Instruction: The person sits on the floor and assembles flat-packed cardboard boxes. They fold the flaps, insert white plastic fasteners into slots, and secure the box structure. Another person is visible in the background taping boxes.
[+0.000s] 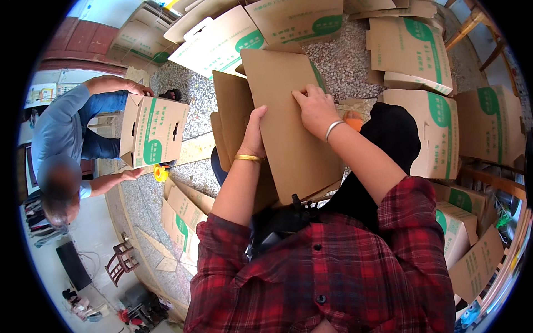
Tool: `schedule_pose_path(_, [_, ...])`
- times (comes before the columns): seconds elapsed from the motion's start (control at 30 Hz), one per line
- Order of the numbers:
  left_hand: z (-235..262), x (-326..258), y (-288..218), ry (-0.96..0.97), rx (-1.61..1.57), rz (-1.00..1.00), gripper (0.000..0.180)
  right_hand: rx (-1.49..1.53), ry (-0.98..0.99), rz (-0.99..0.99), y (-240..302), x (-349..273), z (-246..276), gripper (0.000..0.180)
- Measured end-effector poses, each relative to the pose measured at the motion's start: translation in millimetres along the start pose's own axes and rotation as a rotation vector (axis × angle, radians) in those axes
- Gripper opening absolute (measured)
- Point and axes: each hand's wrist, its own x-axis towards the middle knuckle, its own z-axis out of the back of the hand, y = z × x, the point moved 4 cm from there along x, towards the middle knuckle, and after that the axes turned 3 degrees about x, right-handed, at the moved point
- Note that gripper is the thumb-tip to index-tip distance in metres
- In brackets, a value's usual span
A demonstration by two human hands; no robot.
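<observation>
A brown cardboard box [291,133], partly folded with loose flaps, stands in front of my lap. My left hand [255,133], with a gold bangle at its wrist, is closed on the left edge of the box's upright panel. My right hand [318,111], wearing a silver bangle, rests with bent fingers on the same panel near its right edge; its fingertips press the cardboard, and part of the grip is hidden. Further flaps [230,105] stick out to the left of my left hand. A little green print shows along the far right side.
At the left, another person in a blue shirt holds a cardboard box [157,133] with green print. More boxes stand ahead [300,22] and on the right [425,130]. A yellow object [161,173] lies by that person's box. A wooden chair [121,261] stands at the lower left.
</observation>
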Motion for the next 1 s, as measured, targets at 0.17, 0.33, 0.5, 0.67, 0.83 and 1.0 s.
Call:
schedule_pose_path(0.17, [1.6,-11.0,6.6,-0.011,-0.003,-0.007,0.056,0.349,-0.042,0.069,-20.3,-16.0,-5.2,0.039])
schedule_pose_path(0.33, [4.8,-11.3,8.0,-0.021,-0.049,-0.062,0.057,0.297,0.033,0.140,-39.6,-86.8,-4.0,0.042])
schedule_pose_path(0.5, [6.8,-12.4,5.5,-0.037,-0.070,-0.036,0.056,0.257,0.072,0.206,-3.8,-148.9,10.0,0.045])
schedule_pose_path(0.67, [3.0,-14.3,6.8,-0.008,-0.081,-0.086,0.055,0.268,0.102,0.230,6.3,-140.9,12.5,0.043])
schedule_pose_path(0.83, [0.4,-15.7,10.2,0.020,-0.157,-0.089,0.055,0.131,0.108,0.198,17.8,-129.4,4.3,0.043])
schedule_pose_path(1.0, [5.3,-11.3,13.1,-0.040,-0.091,-0.084,0.055,-0.028,0.156,0.236,26.2,-125.1,-4.6,0.044])
